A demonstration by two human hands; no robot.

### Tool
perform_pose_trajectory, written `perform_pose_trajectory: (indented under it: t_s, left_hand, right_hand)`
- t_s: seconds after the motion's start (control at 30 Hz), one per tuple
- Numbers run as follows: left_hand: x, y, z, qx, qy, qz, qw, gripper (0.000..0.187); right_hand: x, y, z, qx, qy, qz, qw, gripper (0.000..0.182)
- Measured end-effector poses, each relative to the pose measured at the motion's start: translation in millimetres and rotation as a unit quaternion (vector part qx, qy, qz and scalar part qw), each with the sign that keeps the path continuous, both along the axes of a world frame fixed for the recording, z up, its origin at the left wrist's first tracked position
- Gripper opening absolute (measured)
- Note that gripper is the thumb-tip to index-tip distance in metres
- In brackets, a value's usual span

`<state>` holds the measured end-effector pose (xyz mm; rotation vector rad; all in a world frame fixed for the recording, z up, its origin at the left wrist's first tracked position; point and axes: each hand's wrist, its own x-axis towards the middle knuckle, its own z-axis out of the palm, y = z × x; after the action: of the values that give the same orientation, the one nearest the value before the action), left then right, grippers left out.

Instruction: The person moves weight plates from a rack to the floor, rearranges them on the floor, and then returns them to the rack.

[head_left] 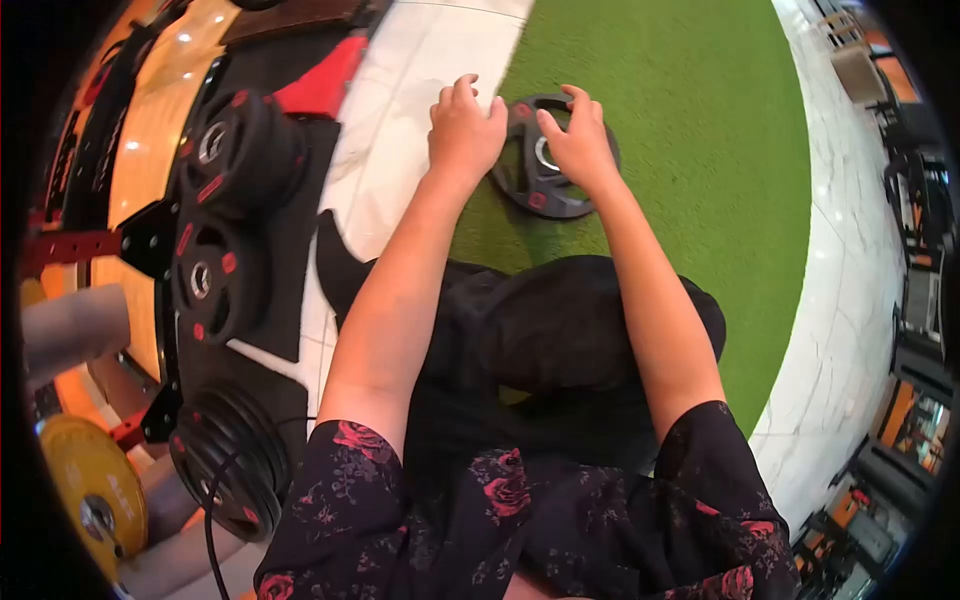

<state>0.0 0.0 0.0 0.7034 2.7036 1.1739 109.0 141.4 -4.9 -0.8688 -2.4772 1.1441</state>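
A dark weight plate (537, 201) with red marks and a metal centre ring lies flat on the green turf, in front of my knees. Over its right part is my right hand (580, 145), fingers apart, thumb toward the plate's middle; whether it touches the plate I cannot tell. Just beyond the plate's left edge, my left hand (467, 130) hovers near the border of turf and white tile, its fingers spread and nothing in it.
At the left, dark weight plates (215, 275) stand on a black mat (318, 170), with more below them. A yellow plate (95, 480) hangs at the far left beside a black cable. Gym equipment (860, 520) lines the right edge beyond white tiles (845, 270).
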Motion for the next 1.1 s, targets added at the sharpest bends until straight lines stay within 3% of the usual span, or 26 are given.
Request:
perform_pose_trajectory:
  t_s: [0.07, 0.1, 0.17, 0.3, 0.5, 0.7, 0.87, 1.03, 1.1]
  left_hand:
    - [-15.4, -14.2, 8.1, 0.011, 0.011, 0.022, 1.000, 0.054]
    - [5.1, -18.9, 12.0, 0.097, -0.031, 0.035, 0.994, 0.054]
    - [-27.4, -78.0, 38.0, 0.099, 0.010, 0.046, 0.994, 0.054]
    - [-53.9, -183.3, 63.7, 0.087, 0.102, 0.125, 0.983, 0.050]
    - [-67.3, -335.7, 70.5, 0.100, 0.085, 0.242, 0.961, 0.049]
    - [-62.7, -455.2, 39.3, -0.040, 0.081, 0.366, 0.926, 0.055]
    - [-47.0, -500.9, 23.3, -0.186, 0.076, 0.449, 0.871, 0.063]
    - [-48.7, -531.5, -9.4, -0.143, -0.031, 0.486, 0.862, 0.069]
    - [-50.1, -538.7, -28.9, -0.036, -0.001, 0.480, 0.876, 0.069]
  right_hand:
    - [-14.6, -13.0, -0.5, 0.015, 0.040, 0.031, 0.999, 0.064]
    - [5.0, -16.1, 38.5, 0.101, -0.002, 0.047, 0.994, 0.064]
    - [-29.1, -66.5, 50.8, 0.024, 0.037, 0.059, 0.997, 0.059]
    - [-64.1, -151.0, 74.2, 0.022, 0.074, 0.130, 0.988, 0.057]
    - [-112.2, -266.1, 80.2, 0.006, 0.125, 0.231, 0.965, 0.046]
    - [-144.7, -376.3, 58.5, -0.006, 0.118, 0.341, 0.932, 0.045]
    - [-170.1, -426.9, 31.8, 0.020, 0.045, 0.397, 0.916, 0.060]
    - [-189.1, -451.1, 7.6, 0.010, 0.006, 0.387, 0.922, 0.068]
    - [-197.8, -455.5, 1.6, 0.034, 0.008, 0.377, 0.926, 0.070]
